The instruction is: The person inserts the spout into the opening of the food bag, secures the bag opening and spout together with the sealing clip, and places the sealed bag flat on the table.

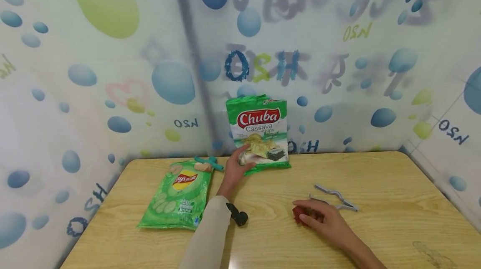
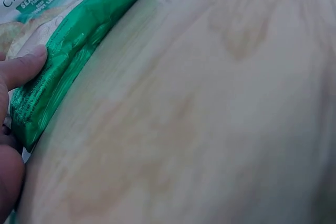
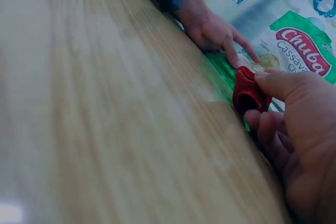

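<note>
The white-and-green chip bag (image 1: 259, 133) stands upright at the far edge of the table, up against the patterned wall (image 1: 330, 135). The left hand (image 1: 236, 168) lies against its lower left side, thumb and forefinger stretched apart over the front. The right hand (image 1: 325, 219) holds a small red gadget (image 1: 299, 215) between thumb and fingers, over the table (image 1: 274, 206) and well apart from the bag.

So, by my reckoning, the bag is in place and the gadget picked up, but the two have yet to be brought together, if that is the work; I cannot tell whether the bag's top is unsealed. A grey clip (image 1: 347, 205) lies spread beyond the right hand. Farther left, the flat green chip bag (image 1: 176, 198) and a teal clip (image 1: 210, 162) beside its top lie unhandled.
</note>
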`<state>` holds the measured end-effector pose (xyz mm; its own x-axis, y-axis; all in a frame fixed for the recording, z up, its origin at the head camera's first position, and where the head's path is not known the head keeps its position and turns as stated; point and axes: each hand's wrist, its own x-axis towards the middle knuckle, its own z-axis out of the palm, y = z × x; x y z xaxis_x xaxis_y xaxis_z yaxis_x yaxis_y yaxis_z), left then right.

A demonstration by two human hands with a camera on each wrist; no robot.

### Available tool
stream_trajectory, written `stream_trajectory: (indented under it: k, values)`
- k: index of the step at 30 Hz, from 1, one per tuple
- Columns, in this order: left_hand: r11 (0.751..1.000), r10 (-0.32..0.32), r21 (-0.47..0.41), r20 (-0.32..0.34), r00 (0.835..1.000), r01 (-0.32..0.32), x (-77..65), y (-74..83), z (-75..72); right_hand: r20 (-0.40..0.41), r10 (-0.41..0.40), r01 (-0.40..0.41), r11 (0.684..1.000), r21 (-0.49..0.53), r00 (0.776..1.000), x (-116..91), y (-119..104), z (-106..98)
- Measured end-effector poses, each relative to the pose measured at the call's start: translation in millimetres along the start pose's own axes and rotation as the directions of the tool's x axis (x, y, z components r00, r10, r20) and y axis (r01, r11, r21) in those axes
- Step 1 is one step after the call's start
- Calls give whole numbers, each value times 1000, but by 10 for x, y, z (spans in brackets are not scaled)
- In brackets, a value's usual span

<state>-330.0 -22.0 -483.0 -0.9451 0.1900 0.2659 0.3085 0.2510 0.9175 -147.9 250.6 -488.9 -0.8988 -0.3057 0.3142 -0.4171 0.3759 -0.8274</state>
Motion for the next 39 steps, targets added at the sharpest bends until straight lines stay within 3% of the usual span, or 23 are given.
stream_trajectory:
  k: [3, 5, 10, 23, 27, 33, 35, 39]
  values:
    - [1000, 7, -24, -1, 1000, -7, -33, 11, -16, 10, -49, 49, 999, -11, 999, 1, -3, 4]
    - [999, 12, -52, 15, 1000, -12, -83, 108, -50, 16, -62, 62, 998, -10, 998, 2, -6, -1]
    - [996, 32, -90, 53, 998, -27, -245, 366, -145, 22, -18, 18, 1000, 17, 1000, -7, -24, -11]
    - [994, 110, -35, 81, 991, -107, -513, 502, -108, -16, 60, -57, 991, 123, 998, -48, -21, -24]
    - [989, 149, -34, 95, 984, -146, -599, 517, -108, -18, 120, -116, 978, 173, 993, -67, -17, -25]
    - [982, 187, -11, 102, 977, -187, -724, 560, -161, -95, 230, -203, 951, 234, 968, -64, -62, -13]
    - [982, 190, -2, 108, 976, -191, -765, 579, -193, -135, 237, -194, 942, 273, 962, -57, -83, -12]
    - [980, 196, -3, 118, 973, -198, -855, 624, -247, -226, 172, -93, 943, 321, 959, -39, -129, -32]
